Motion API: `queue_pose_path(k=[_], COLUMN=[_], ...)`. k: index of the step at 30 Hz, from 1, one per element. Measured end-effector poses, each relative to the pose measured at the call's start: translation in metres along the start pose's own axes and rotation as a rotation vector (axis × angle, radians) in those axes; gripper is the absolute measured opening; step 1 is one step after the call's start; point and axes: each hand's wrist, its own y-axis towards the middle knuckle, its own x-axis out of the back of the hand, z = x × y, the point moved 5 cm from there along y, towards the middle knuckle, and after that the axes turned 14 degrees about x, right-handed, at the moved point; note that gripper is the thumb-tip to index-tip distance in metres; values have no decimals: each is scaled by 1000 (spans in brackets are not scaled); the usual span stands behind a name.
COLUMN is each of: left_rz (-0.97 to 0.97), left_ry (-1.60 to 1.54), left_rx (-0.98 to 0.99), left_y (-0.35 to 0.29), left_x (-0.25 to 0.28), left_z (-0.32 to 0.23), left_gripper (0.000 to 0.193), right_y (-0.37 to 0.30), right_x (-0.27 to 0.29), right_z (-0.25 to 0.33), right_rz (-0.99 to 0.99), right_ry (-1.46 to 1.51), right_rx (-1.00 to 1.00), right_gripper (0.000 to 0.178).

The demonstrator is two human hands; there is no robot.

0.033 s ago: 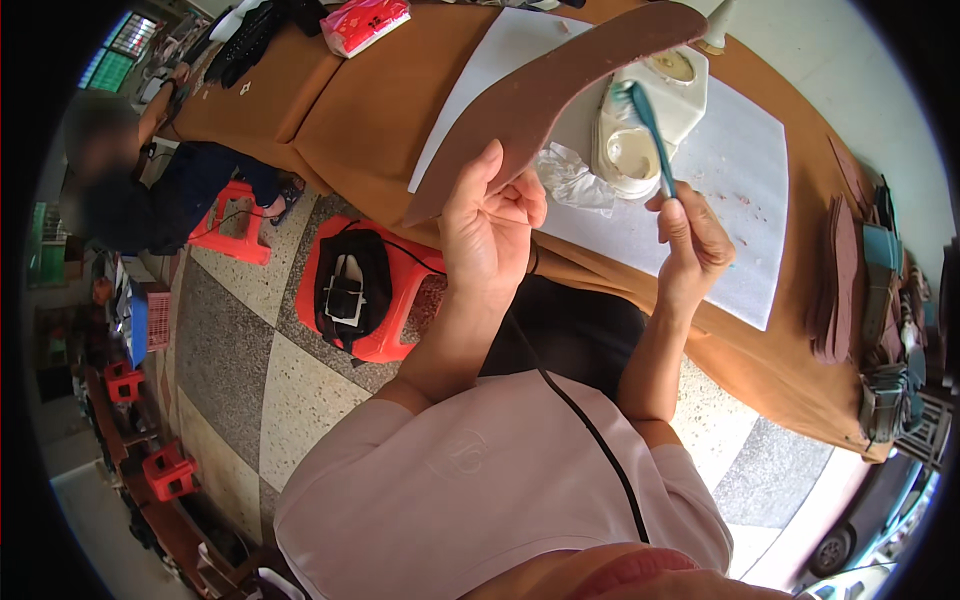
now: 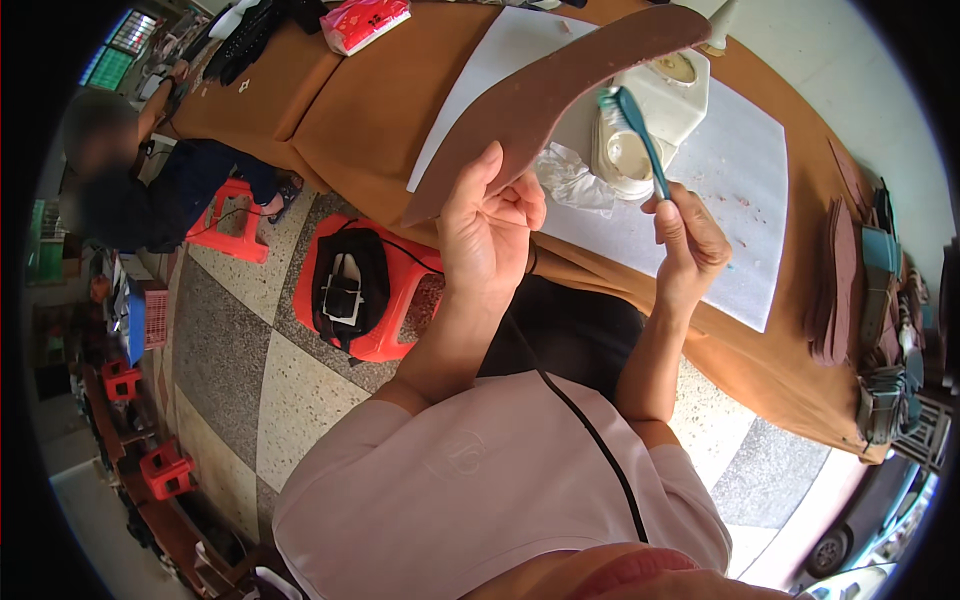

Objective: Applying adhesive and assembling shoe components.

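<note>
Left hand: the left hand point(image 2: 487, 235) is closed around the lower end of a long curved brown strip point(image 2: 545, 95), which is held up above the worktop point(image 2: 370, 110).
Right hand: a teal brush point(image 2: 640, 135) is pinched between the fingers of the right hand point(image 2: 690, 245); its bristles are set against the strip's edge.
Worktop: a white sheet point(image 2: 735, 170) is spread on the tan cloth, and a white pot point(image 2: 625, 155) is seen on it behind the brush.
Floor: a red stool point(image 2: 400, 330) carrying a black bag point(image 2: 350, 285) is seen beside the person's knees.
Right edge: stacked brown pieces point(image 2: 840, 280) are laid near the worktop's end.
</note>
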Motion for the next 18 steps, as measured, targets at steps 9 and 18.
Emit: queue_pose_path(k=[9, 18], left_rz=[27, 59], left_ry=[-11, -29], left_rx=[34, 64], left_y=[-5, -4], left_x=[3, 4], left_z=[-5, -2], left_gripper=[23, 23], right_y=[1, 3], right_x=[-7, -1], right_z=[-3, -4], right_rz=[156, -17], right_ry=[-43, -204], right_rx=[22, 51], right_gripper=[16, 16])
